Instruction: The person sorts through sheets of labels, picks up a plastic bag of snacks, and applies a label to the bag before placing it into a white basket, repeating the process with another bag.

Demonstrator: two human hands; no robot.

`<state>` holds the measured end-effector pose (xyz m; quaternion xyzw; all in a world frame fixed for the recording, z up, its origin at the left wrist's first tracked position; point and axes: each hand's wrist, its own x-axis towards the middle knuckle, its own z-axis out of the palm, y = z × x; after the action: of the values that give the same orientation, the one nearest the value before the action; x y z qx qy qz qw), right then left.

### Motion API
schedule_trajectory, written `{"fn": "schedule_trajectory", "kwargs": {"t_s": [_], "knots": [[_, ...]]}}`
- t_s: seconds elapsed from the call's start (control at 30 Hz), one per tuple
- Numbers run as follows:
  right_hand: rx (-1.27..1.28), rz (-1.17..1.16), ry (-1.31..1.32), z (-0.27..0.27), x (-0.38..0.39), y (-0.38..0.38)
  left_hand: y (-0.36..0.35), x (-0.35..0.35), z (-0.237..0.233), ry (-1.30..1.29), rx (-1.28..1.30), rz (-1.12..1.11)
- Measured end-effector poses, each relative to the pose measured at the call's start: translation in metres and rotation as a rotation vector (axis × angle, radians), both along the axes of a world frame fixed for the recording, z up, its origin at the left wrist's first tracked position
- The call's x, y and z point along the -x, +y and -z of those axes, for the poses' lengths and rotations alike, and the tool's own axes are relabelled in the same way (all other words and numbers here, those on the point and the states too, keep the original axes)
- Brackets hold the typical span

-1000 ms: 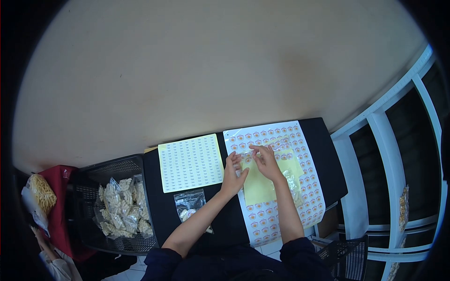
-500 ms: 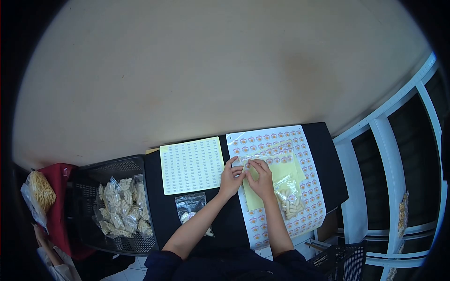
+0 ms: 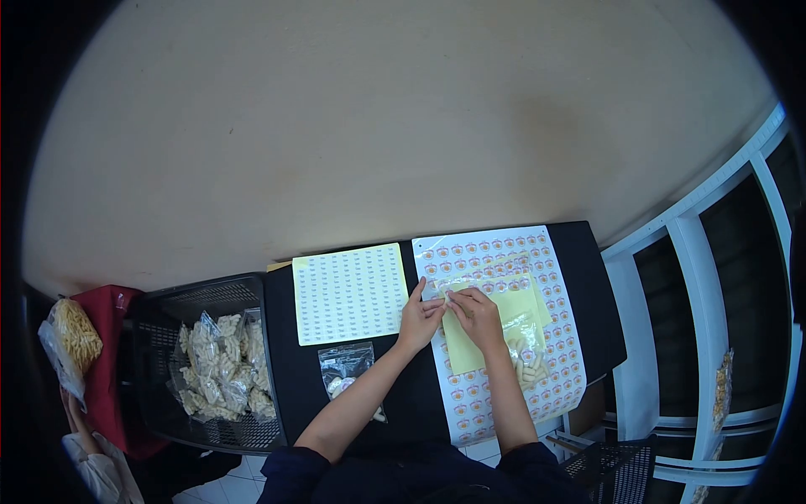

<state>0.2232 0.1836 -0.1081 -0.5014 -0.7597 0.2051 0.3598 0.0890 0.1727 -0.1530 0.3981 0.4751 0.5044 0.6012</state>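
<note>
My left hand (image 3: 420, 322) and my right hand (image 3: 478, 319) meet at the upper left corner of a yellow backing sheet (image 3: 463, 351). Their fingertips are pinched close together, and whatever is between them is too small to make out. Under them lies a large sheet of round logo stickers (image 3: 564, 357). A clear bag of pale finger-shaped snacks (image 3: 529, 363) rests on that sheet, partly covered by my right forearm. To the left is a yellow-edged sheet of small printed labels (image 3: 348, 294). Below it, a clear zip bag (image 3: 346, 359) with pale pieces is partly hidden by my left forearm.
A black plastic basket (image 3: 201, 290) holding several bagged snacks stands left of the black table (image 3: 592, 286). Further left, another person's hand (image 3: 74, 412) is near a bag of yellow snacks (image 3: 77, 336) on a red surface. White shelving (image 3: 697, 311) rises at right.
The view has shifted slightly, moving the table items a little right. My hands stay together at the yellow sheet's corner, with small finger movements.
</note>
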Motion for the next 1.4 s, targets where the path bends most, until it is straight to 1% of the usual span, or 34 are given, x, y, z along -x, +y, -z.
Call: {"fn": "schedule_trajectory", "kwargs": {"t_s": [0.13, 0.2, 0.33, 0.4, 0.5, 0.63, 0.7, 0.83, 1.0, 1.03, 1.1, 1.23, 1.4], "knots": [[-0.048, 0.014, 0.013, 0.005, -0.004, -0.002, 0.001, 0.000, 0.001, -0.030, 0.005, -0.007], [-0.063, -0.023, 0.017, 0.006, -0.006, 0.000, 0.001, 0.001, 0.002, 0.005, -0.038, -0.014], [-0.063, -0.022, -0.008, 0.009, -0.006, 0.002, 0.003, 0.001, 0.003, 0.032, -0.024, -0.011], [-0.087, -0.021, -0.006, 0.009, -0.005, 0.001, 0.003, 0.002, 0.003, -0.032, 0.003, -0.009], [-0.106, -0.051, -0.044, 0.004, -0.005, 0.002, 0.003, 0.002, 0.002, -0.058, 0.029, 0.004], [-0.079, -0.084, -0.051, 0.005, -0.007, 0.004, 0.002, 0.001, 0.004, -0.042, 0.021, -0.003], [-0.124, -0.071, -0.086, 0.003, -0.005, 0.004, 0.002, 0.001, 0.003, -0.022, 0.018, -0.008], [-0.105, -0.050, -0.094, 0.003, -0.002, 0.002, 0.001, 0.001, 0.004, 0.004, -0.023, -0.007], [-0.158, 0.041, -0.114, 0.005, 0.005, 0.001, 0.002, -0.001, 0.004, 0.057, -0.052, -0.038], [-0.157, 0.044, -0.115, 0.005, 0.006, 0.000, 0.001, -0.001, 0.002, 0.057, -0.051, -0.035], [-0.108, 0.111, -0.081, 0.005, 0.007, -0.002, 0.001, -0.001, 0.000, 0.145, -0.038, -0.039], [-0.080, 0.147, -0.081, 0.005, 0.008, -0.003, 0.001, -0.003, -0.001, 0.176, -0.055, -0.070], [-0.106, 0.203, -0.164, 0.009, 0.009, 0.000, 0.002, -0.004, -0.004, 0.214, -0.085, -0.067]]}}
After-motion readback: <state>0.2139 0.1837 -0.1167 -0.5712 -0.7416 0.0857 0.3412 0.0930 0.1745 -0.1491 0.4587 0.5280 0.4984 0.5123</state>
